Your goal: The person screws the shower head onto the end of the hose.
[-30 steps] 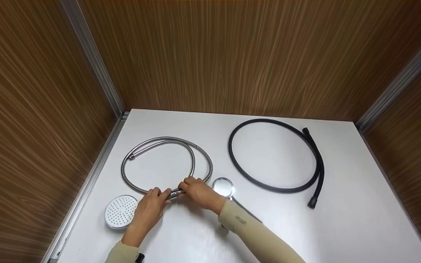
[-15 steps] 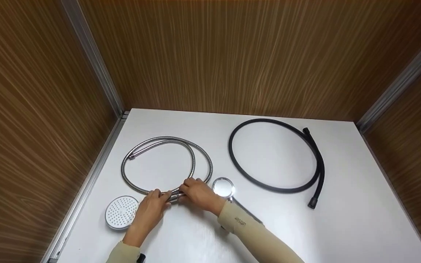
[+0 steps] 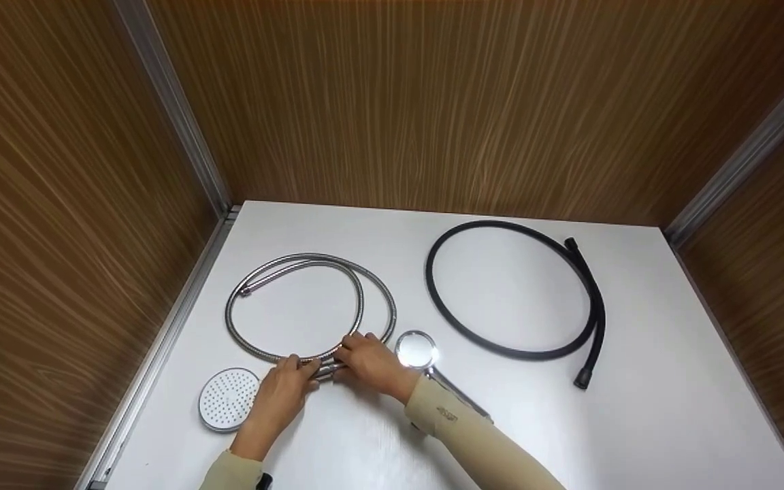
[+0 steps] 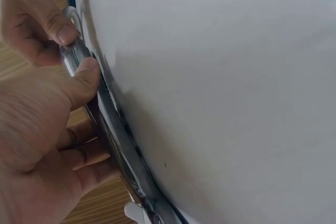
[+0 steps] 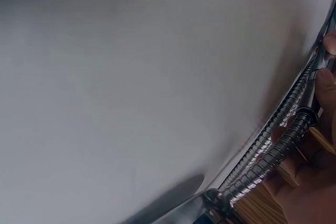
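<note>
A round shower head with a white dotted face [image 3: 229, 399] lies beside my left hand [image 3: 282, 393]. That hand grips its shiny handle [image 4: 118, 129], thumb on one side and fingers on the other. My right hand [image 3: 373, 363] pinches the conical end fitting [image 5: 311, 98] of a ribbed silver shower hose [image 3: 310, 257]. Handle and fitting meet in line between the two hands; the fingers cover the joint, so how deep the fitting sits cannot be seen. The hose lies coiled on the white table behind the hands, its other end [image 3: 246, 291] inside the loop.
A second shower head [image 3: 416, 350] lies right of my right hand, its handle partly behind the sleeve [image 3: 460, 422]. At the right, a black hose [image 3: 521, 354] lies in a large loop. Wood-patterned panels [image 3: 419, 102] enclose the white table [image 3: 664, 327] at the back and sides.
Both hands and the held joint have shifted slightly towards the front edge, with more of the hose loop showing behind them. The white-faced shower head has moved a little right and down.
</note>
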Motion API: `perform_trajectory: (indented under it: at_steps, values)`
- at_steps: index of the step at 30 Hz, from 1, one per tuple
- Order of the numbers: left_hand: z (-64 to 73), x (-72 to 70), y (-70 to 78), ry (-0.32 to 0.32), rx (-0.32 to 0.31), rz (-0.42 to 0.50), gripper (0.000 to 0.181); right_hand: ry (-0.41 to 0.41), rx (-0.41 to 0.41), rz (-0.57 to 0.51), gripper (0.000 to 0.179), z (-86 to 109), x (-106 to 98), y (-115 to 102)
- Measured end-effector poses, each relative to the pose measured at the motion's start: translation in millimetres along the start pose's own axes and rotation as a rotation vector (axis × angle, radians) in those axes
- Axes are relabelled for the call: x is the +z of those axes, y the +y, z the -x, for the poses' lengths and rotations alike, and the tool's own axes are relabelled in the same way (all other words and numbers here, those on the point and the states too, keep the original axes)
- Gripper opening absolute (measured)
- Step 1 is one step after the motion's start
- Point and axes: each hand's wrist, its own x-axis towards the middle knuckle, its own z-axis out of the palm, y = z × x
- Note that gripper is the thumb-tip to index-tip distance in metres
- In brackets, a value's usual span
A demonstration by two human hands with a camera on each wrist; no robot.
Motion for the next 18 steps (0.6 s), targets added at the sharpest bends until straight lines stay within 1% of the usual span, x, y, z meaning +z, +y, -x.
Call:
perform_trajectory:
  at_steps: [10,12,18]
  values:
    - [-1.8,-0.7,5.0,-0.009,-0.008,-0.043,0.035,-0.022,0.009,0.042,0.030,0.9,-1.0,-1.5]
    - [-2.3,-1.9,5.4,-0.008,-0.004,-0.046,0.035,-0.013,0.004,0.051,0.030,0.3,-2.6,-0.3]
    - [-2.9,-4.5,3.7,0.000,0.025,-0.043,0.035,0.056,-0.021,0.058,0.030,-0.3,-8.8,3.1]
